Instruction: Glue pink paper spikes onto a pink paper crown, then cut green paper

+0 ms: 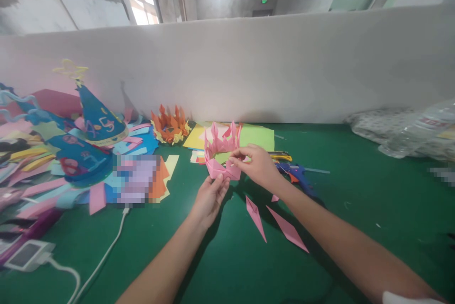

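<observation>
A pink folded-paper crown [216, 167] with pointed tips is held up over the green table. My left hand [211, 197] pinches its lower front rim between thumb and fingers. With thumb and forefinger together, my right hand [254, 164] touches the crown's right front side; whether a small piece lies between those fingertips is hidden. Below on the table are a folded pink paper diamond [255, 216] and a flatter pink paper diamond [288, 228]. Partly behind my right forearm lies a blue glue gun [296, 174].
An orange-and-yellow paper crown [170, 126] stands behind to the left. Blue cone hats [97, 117] and paper strips crowd the left side. Paper sheets [261, 137] and a yellow cutter [282, 157] lie behind. A white cable [106, 252] runs front left; a plastic bottle [415, 129] lies right.
</observation>
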{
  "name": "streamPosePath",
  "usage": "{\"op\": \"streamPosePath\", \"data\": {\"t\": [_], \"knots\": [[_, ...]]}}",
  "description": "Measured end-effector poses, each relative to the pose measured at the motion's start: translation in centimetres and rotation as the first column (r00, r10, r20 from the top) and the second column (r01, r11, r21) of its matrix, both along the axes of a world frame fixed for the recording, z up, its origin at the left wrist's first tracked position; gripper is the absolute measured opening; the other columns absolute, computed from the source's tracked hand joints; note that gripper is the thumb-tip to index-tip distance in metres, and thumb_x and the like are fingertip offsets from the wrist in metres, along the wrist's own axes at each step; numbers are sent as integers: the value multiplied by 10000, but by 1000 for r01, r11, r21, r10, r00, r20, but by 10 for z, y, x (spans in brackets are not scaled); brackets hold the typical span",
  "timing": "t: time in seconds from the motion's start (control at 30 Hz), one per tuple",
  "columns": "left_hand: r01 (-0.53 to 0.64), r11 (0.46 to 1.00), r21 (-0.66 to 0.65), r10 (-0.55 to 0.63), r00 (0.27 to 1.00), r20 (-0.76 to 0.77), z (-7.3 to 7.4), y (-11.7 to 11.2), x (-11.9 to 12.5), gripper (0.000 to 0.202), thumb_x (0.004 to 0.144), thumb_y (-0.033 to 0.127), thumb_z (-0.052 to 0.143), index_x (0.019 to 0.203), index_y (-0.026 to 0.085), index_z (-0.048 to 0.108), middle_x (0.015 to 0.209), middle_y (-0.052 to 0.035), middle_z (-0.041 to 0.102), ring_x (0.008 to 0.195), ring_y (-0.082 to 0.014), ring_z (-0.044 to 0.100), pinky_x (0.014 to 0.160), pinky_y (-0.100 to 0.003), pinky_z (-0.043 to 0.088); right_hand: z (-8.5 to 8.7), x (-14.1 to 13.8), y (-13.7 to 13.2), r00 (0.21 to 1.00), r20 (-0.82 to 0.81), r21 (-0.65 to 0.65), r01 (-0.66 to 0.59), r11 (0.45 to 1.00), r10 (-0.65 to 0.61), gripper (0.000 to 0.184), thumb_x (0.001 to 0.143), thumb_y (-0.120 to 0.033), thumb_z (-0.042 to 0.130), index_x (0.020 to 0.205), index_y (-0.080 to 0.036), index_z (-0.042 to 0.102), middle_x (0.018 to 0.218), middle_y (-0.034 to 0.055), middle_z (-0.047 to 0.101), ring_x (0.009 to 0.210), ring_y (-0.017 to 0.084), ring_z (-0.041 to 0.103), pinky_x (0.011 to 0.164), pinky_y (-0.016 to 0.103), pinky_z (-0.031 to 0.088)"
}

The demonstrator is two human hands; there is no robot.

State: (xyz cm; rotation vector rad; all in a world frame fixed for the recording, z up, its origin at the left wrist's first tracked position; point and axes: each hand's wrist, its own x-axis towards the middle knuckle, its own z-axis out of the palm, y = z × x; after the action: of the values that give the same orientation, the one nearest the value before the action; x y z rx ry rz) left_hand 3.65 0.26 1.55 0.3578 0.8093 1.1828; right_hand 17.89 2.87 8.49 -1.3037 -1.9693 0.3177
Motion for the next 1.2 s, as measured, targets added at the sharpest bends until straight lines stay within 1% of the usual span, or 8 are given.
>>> {"op": "streamPosePath", "data": {"t": [0.27, 0.47, 0.67, 0.9, 1.0, 1.07, 1.13, 1.2], "knots": [[0, 1000, 11, 0, 1000, 6, -1, 1, 0, 61, 825, 70, 547, 844, 113, 585, 787, -24, 613, 672, -52, 615, 647, -129, 527, 0, -1, -1, 999, 36, 13, 3, 1000, -3, 83, 761, -226, 633, 700, -218, 689, 671, -10, 664, 677, 150, 544, 705, 298, 359], [-22, 1000, 18, 21, 999, 29, -1, 1, -1, 53, 811, 69, 566, 817, 119, 584, 761, -14, 601, 656, -44, 604, 625, -117, 518, 1, -4, -1, 999, 40, -3, -10, 1000, 10, 79, 761, -221, 634, 704, -216, 689, 687, -16, 676, 692, 145, 557, 736, 303, 351], [-18, 1000, 11, 17, 999, 36, -3, 1, -1, 65, 789, 76, 600, 838, 119, 593, 759, -13, 600, 640, -40, 593, 612, -116, 514, 2, -3, -2, 998, 58, -24, -7, 1000, 9, 90, 768, -239, 625, 704, -215, 684, 685, -14, 672, 696, 152, 557, 744, 310, 349], [-22, 1000, 2, 22, 999, 31, -1, 1, 0, 67, 781, 76, 610, 825, 123, 592, 738, -7, 594, 625, -41, 587, 602, -118, 506, 4, -5, -3, 996, 86, -35, -21, 999, 24, 94, 772, -245, 601, 710, -214, 665, 698, -9, 672, 705, 159, 559, 767, 331, 349], [-21, 1000, 1, 21, 999, 27, -2, 1, -1, 48, 798, 83, 590, 822, 125, 586, 735, -4, 589, 624, -39, 584, 605, -116, 502, 4, -6, -4, 994, 103, -49, -38, 998, 43, 63, 759, -245, 603, 723, -215, 645, 741, -9, 679, 742, 170, 568, 782, 341, 339], [-18, 1000, 8, 18, 1000, 26, -2, 1, -1, 49, 805, 89, 582, 838, 125, 587, 753, -8, 595, 629, -38, 584, 615, -117, 501, 4, -6, -5, 992, 96, -68, -81, 994, 87, 35, 742, -234, 611, 767, -216, 628, 779, -13, 683, 756, 169, 583, 786, 337, 338], [-17, 1000, 10, 17, 1000, 25, -3, 1, -1, 55, 810, 90, 575, 852, 124, 589, 766, -14, 602, 631, -38, 585, 617, -117, 501, 3, -6, -6, 988, 80, -94, -128, 987, 136, 130, 719, -220, 624, 849, -220, 610, 814, -17, 685, 781, 166, 600, 799, 334, 336], [-21, 1000, 9, 21, 999, 26, -3, 1, -1, 49, 818, 87, 563, 845, 120, 587, 758, -16, 602, 619, -36, 582, 612, -118, 502, 1, -6, -8, 985, 80, -115, -141, 983, 150, 226, 699, -196, 628, 920, -228, 594, 839, -21, 684, 803, 168, 608, 821, 344, 322]]}}
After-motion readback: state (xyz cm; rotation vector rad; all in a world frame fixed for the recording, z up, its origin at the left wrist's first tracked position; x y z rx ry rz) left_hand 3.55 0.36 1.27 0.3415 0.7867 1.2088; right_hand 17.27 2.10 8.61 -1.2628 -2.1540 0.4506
